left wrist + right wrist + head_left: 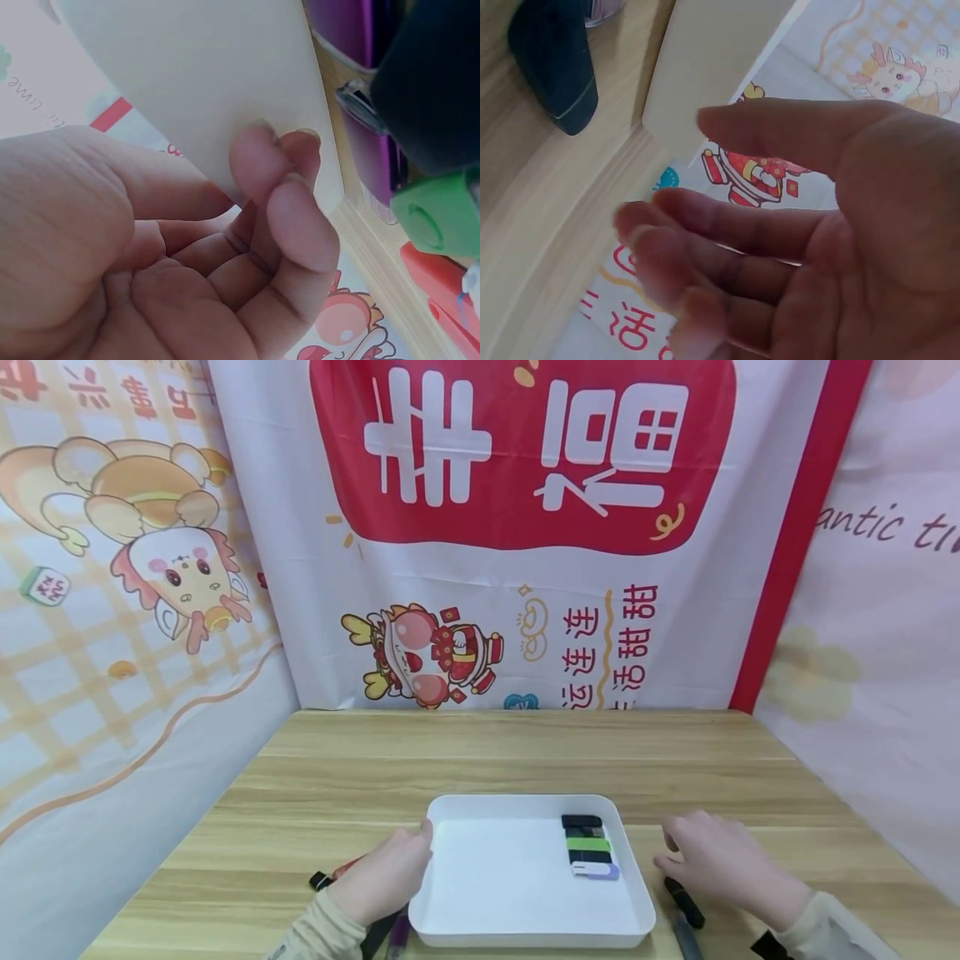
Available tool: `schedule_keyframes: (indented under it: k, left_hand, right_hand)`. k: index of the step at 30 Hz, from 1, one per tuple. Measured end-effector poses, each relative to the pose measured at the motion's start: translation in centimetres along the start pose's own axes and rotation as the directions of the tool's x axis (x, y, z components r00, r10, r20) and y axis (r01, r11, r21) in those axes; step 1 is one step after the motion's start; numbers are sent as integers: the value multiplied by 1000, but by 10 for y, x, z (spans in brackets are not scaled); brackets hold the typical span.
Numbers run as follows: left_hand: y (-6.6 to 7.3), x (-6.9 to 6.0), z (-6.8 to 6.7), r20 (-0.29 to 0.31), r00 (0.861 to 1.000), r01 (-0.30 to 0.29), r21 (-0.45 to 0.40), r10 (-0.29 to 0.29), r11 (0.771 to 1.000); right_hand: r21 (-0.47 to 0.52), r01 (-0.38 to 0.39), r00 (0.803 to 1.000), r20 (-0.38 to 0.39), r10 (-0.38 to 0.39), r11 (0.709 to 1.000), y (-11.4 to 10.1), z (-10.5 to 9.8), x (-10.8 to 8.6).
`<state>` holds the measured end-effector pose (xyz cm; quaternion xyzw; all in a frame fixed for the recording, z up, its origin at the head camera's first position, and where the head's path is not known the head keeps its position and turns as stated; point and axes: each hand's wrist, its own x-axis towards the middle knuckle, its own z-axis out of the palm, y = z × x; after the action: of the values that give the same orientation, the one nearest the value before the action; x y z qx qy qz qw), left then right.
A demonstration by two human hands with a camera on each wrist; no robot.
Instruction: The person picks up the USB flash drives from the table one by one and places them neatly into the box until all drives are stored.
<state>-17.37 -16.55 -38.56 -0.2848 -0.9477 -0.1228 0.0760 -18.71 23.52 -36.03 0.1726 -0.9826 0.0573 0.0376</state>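
The left hand (pixel 390 870) grips the left rim of a white tray (pixel 495 872). In the left wrist view its thumb and curled fingers lie on either side of the tray wall (pixel 202 67). To the tray's right the right hand (pixel 722 862) is held over the table, open and holding nothing. In the right wrist view its fingers are loosely bent, with a gap between the thumb and the tray (pixel 705 67). Inside the tray at the right lie small items in a column: a black one (pixel 581 821), a green one (pixel 588 844) and a white and purple one (pixel 596 870).
Beside the right hand lie a black pen-like item (pixel 684 902) and a grey one (pixel 686 939). A black item (pixel 320 881), a red item (pixel 345 867) and a purple item (pixel 399 937) are around the left hand. Printed cloth (pixel 480 568) hangs behind the wooden table (pixel 525 752).
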Motion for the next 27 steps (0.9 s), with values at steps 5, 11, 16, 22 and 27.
schedule_keyframes:
  k: [5, 11, 16, 22, 27]
  left_hand:
    - [0, 0, 1, -9, 1000, -13, 11, 13, 1000]
    - [0, 1, 1, 1, 1000, -13, -1, 13, 1000]
    - [0, 2, 1, -7, 1000, -18, 14, 18, 1000]
    - [0, 3, 2, -11, 1000, -13, 16, 13, 1000]
    - [-1, 1, 2, -6, 1000, -16, 16, 16, 1000]
  right_hand:
    - [16, -29, 1000, 9, 29, 999, 9, 9, -8]
    - [68, -66, 997, 49, 62, 996, 16, 17, -12]
    - [118, -109, 991, 90, 99, 987, 20, 18, -13]
    - [140, -115, 991, 85, 104, 983, 23, 20, -14]
    - [167, -98, 994, 71, 87, 981, 24, 23, -14]
